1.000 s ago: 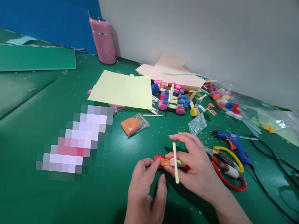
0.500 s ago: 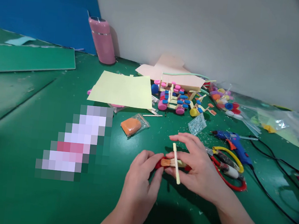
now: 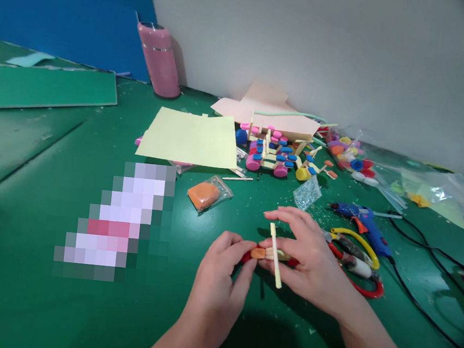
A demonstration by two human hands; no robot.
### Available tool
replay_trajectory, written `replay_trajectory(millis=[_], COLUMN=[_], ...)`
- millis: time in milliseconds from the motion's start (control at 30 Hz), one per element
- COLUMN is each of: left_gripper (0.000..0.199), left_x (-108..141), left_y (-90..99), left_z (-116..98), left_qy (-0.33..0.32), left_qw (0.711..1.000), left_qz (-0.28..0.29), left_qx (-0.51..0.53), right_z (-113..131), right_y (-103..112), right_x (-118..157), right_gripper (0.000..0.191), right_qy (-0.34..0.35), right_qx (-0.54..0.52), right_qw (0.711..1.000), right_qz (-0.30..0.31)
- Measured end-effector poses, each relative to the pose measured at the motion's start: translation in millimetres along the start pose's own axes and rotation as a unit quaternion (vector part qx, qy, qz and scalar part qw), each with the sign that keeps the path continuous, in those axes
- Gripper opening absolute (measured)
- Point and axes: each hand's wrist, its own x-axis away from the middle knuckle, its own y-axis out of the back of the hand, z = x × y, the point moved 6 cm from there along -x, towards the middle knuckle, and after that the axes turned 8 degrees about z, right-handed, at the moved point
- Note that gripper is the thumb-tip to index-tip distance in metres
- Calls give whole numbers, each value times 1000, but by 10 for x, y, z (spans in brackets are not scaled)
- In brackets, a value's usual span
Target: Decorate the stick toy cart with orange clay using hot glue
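Note:
Both hands grip one small craft-stick model [image 3: 275, 257] low over the table. A pale stick crosses its top, and red parts show at its two ends, mostly covered by fingers. On the near-left end of its sticks sits a flattened piece of orange clay [image 3: 258, 252]. My left hand [image 3: 220, 271] pinches that end, thumb and index finger closed about the clay. My right hand [image 3: 309, 261] holds the other end between thumb and fingers, with its index finger raised. The model's underside is hidden. Beyond my left hand lies a clear bag of orange clay [image 3: 204, 195].
At right lie a blue glue gun [image 3: 364, 225], its black cord [image 3: 411, 309] and pliers [image 3: 357, 262] with red and yellow handles. Finished stick models [image 3: 272, 156] stand behind, near a yellow sheet [image 3: 190, 137], bagged coloured caps [image 3: 349, 152] and a pink bottle [image 3: 161, 60].
The orange clay looks slightly shorter and flatter between my left fingers. Both hands keep their hold on the model and have shifted only a little to the right in the view.

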Motion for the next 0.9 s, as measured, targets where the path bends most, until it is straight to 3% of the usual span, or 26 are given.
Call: replay_trajectory(millis=[900], left_gripper=[20], left_x=[-72], left_y=[-29], left_z=[-14], left_qy=[9], left_qw=[998], left_qz=[57], left_qx=[16], right_z=[-55], right_y=[-19], right_x=[25], right_gripper=[16], right_qy=[-12], right_qx=[9], right_qw=[1000], right_qz=[18])
